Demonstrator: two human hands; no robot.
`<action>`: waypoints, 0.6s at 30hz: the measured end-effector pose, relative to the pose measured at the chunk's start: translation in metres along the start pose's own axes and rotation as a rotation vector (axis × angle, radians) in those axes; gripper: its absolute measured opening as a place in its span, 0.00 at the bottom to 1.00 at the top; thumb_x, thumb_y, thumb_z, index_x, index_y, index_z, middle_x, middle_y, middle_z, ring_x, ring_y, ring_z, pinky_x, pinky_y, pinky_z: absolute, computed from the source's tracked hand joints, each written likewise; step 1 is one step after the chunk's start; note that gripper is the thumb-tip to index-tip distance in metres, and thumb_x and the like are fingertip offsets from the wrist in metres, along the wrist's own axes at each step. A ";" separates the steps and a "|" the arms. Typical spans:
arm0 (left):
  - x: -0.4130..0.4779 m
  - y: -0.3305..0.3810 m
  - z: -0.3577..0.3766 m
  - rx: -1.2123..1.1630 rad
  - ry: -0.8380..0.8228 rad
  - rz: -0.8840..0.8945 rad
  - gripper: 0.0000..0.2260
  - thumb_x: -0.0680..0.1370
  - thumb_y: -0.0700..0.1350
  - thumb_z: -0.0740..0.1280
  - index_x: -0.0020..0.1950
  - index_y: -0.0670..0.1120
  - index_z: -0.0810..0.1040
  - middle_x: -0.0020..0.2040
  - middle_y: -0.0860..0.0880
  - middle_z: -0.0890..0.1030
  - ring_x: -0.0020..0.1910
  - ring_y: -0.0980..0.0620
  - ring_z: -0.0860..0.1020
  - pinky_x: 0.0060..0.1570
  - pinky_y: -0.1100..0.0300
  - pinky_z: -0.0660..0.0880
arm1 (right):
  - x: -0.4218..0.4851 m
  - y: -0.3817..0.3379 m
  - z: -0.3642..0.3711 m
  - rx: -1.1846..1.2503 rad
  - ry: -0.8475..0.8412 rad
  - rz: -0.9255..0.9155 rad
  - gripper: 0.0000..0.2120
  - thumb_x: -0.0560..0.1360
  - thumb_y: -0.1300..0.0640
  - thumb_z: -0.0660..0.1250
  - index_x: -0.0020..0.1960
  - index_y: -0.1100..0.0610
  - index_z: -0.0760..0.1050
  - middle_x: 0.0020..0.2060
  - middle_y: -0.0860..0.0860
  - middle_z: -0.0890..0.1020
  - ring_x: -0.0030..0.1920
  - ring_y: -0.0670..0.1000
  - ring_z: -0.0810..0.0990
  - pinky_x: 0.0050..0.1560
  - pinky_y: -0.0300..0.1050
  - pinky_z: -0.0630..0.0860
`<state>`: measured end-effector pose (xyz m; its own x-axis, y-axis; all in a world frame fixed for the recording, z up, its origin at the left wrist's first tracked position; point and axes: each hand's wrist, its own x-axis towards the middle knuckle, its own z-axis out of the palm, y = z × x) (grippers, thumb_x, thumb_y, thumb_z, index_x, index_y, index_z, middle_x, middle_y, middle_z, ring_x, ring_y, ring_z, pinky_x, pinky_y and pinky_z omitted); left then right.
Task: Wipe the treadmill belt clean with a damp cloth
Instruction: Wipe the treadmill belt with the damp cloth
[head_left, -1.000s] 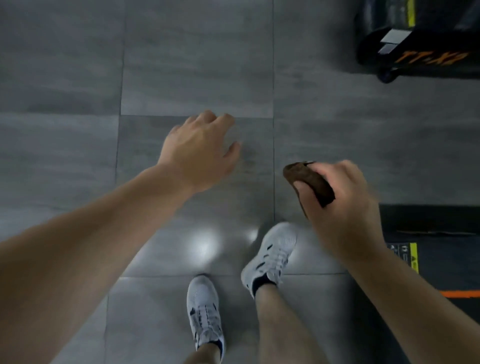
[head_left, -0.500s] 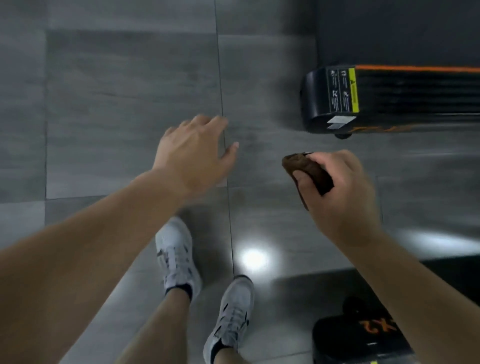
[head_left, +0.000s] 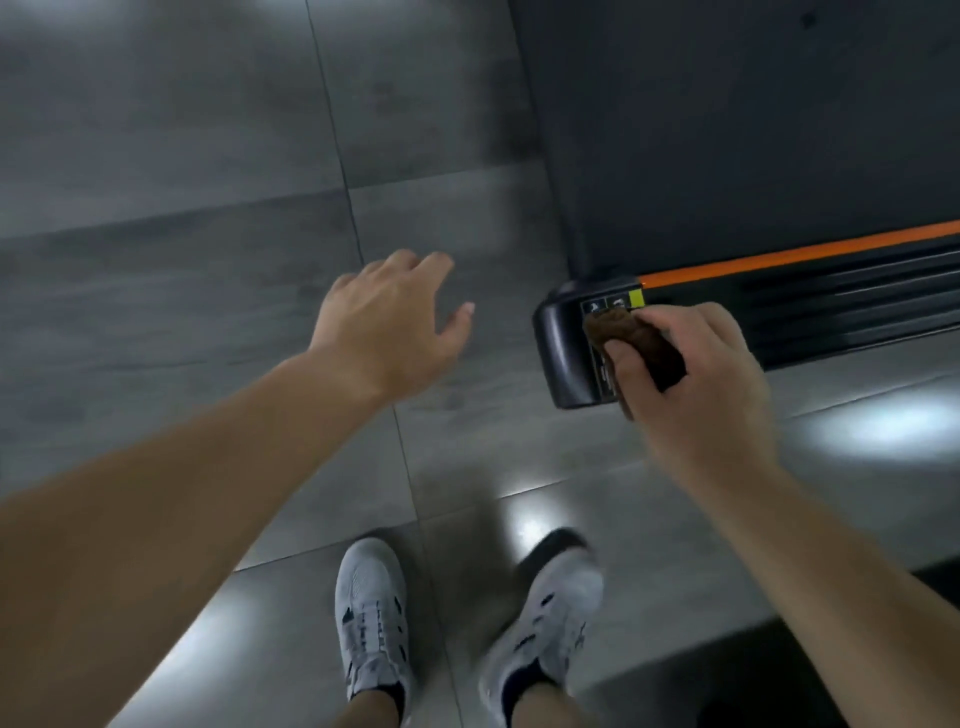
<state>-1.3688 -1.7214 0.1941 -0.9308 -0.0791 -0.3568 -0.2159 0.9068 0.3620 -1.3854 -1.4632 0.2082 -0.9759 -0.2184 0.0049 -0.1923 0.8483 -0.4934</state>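
Two bare forearms reach down into the frame over a floor (head_left: 182, 156) of large grey tiles with a streaked, stone-like finish. Thin dark grout lines (head_left: 337, 156) cross it, one running from the top centre down toward the bottom. The tiles are glossy: pale patches of reflected light (head_left: 524, 519) sit near the lower centre and at the right edge.

The upper right of the frame is filled by the treadmill. Its dark treadmill belt (head_left: 727, 130) is a flat matt surface, bordered below by a narrow orange stripe (head_left: 800, 254) and a black ribbed side rail (head_left: 841, 322) that slants up toward the right edge. The rail ends at centre right in a rounded black end cap (head_left: 561, 358) standing on the tiles. The cap carries a small warning label (head_left: 618, 304) with a yellow patch; its print is too small to read.

The right hand (head_left: 696, 395) is curled round a bunched brown cloth (head_left: 636, 340), thumb pressed along it, and the cloth's free end pokes out in front of the end cap's label. Whether the cloth touches the cap cannot be told; it is off the belt.

The left hand (head_left: 387, 322) hangs palm down above the tiles at centre, fingers loosely spread and holding nothing.

At the bottom centre stand two white sneakers (head_left: 371, 618) with dark vents, the right-hand one blurred. A dark shape (head_left: 831, 686) fills the lower right corner, too dim to identify.
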 end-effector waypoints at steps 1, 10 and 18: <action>0.016 0.007 -0.001 0.000 0.003 0.002 0.23 0.82 0.60 0.57 0.73 0.49 0.68 0.65 0.45 0.76 0.62 0.42 0.75 0.61 0.47 0.69 | 0.014 0.007 -0.001 -0.002 -0.007 -0.002 0.16 0.76 0.48 0.67 0.60 0.53 0.78 0.54 0.48 0.77 0.48 0.44 0.74 0.46 0.43 0.72; 0.144 0.064 0.001 -0.061 0.048 -0.118 0.24 0.82 0.60 0.58 0.75 0.50 0.68 0.67 0.47 0.76 0.64 0.44 0.75 0.61 0.47 0.71 | 0.146 0.075 0.021 0.048 -0.112 -0.092 0.13 0.77 0.46 0.67 0.60 0.49 0.76 0.51 0.46 0.75 0.47 0.46 0.75 0.45 0.49 0.78; 0.252 0.068 0.017 -0.163 0.044 -0.219 0.23 0.82 0.60 0.59 0.73 0.50 0.67 0.66 0.45 0.75 0.63 0.41 0.76 0.60 0.44 0.75 | 0.285 0.094 0.054 0.081 -0.136 -0.272 0.15 0.78 0.49 0.67 0.63 0.52 0.77 0.52 0.48 0.76 0.51 0.49 0.77 0.49 0.50 0.79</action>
<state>-1.6127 -1.6728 0.1143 -0.8680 -0.2867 -0.4054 -0.4543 0.7880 0.4155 -1.6755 -1.4722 0.1161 -0.8658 -0.4994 0.0330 -0.4305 0.7095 -0.5579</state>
